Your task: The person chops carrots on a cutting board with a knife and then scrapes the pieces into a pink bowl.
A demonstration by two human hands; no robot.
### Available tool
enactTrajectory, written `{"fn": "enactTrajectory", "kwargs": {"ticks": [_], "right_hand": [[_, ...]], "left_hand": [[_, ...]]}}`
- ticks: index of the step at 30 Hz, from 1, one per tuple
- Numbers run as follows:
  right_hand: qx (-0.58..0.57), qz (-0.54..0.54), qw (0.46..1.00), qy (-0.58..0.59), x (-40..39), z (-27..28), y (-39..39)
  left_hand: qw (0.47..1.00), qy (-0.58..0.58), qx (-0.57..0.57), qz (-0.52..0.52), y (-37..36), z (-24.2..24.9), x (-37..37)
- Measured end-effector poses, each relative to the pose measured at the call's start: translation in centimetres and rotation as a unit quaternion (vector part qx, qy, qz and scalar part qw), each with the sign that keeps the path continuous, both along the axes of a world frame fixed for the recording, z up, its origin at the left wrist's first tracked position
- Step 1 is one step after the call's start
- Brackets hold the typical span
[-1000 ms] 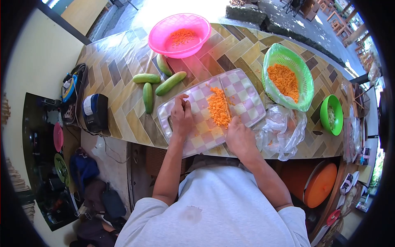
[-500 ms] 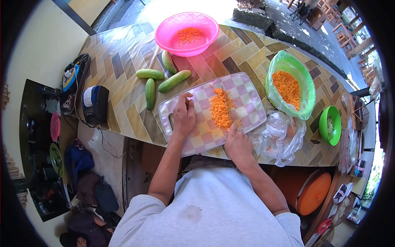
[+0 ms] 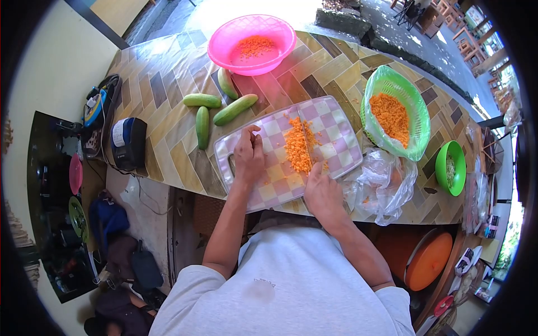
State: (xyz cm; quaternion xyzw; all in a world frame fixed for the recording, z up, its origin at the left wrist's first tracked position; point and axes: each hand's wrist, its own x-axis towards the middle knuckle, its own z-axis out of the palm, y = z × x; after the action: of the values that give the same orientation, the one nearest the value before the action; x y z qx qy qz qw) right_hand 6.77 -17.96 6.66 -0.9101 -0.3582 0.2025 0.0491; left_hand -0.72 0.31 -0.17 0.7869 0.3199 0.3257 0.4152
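Note:
My right hand (image 3: 324, 193) is closed round the handle of a knife. Its thin blade (image 3: 304, 134), seen nearly edge-on, stands along the right side of a heap of finely chopped carrot (image 3: 296, 147). That heap lies on a pink-and-white checked cutting board (image 3: 330, 115), with loose bits scattered around it. On the board's left part rests my left hand (image 3: 248, 157), its fingers loosely curled in and no object visible in them. Several green cucumbers (image 3: 235, 110) lie on the table beyond the board's left corner.
A pink basin (image 3: 252, 67) with carrot bits stands at the back. To the right are a green basket (image 3: 417, 106) lined with plastic and holding chopped carrot, a crumpled plastic bag (image 3: 386, 185) and a green bowl (image 3: 458, 173). A black printer (image 3: 130, 143) sits left.
The knife and my right hand have shifted very slightly left, along with a small shift of the whole view. My left hand stays in the same place on the board.

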Motion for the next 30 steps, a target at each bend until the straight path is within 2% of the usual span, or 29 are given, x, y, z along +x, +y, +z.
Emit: {"fn": "enactTrajectory", "kwargs": {"ticks": [2,10,14,19,26,30], "right_hand": [[-0.005,0.003,1.0,-0.008,0.2,-0.9,-0.1],[-0.009,0.013,1.0,0.007,-1.0,1.8,-0.5],[0.006,-0.001,1.0,0.001,-0.3,-0.8,0.2],[0.048,-0.01,0.999,0.001,-0.3,1.7,-0.1],[0.028,0.006,1.0,0.002,-0.7,-1.4,-0.2],[0.038,-0.006,0.999,0.026,-0.1,1.7,0.1]], "left_hand": [[1.0,0.001,-0.011,0.001,-0.2,0.3,0.2],[1.0,0.001,0.006,0.003,0.0,0.0,0.1],[1.0,-0.006,0.005,0.004,-0.1,0.0,0.0],[1.0,-0.01,-0.003,0.001,0.0,-0.2,0.0],[1.0,-0.006,0.008,0.001,0.1,-0.5,-0.1],[1.0,0.005,0.006,0.003,0.2,0.0,0.1]]}}
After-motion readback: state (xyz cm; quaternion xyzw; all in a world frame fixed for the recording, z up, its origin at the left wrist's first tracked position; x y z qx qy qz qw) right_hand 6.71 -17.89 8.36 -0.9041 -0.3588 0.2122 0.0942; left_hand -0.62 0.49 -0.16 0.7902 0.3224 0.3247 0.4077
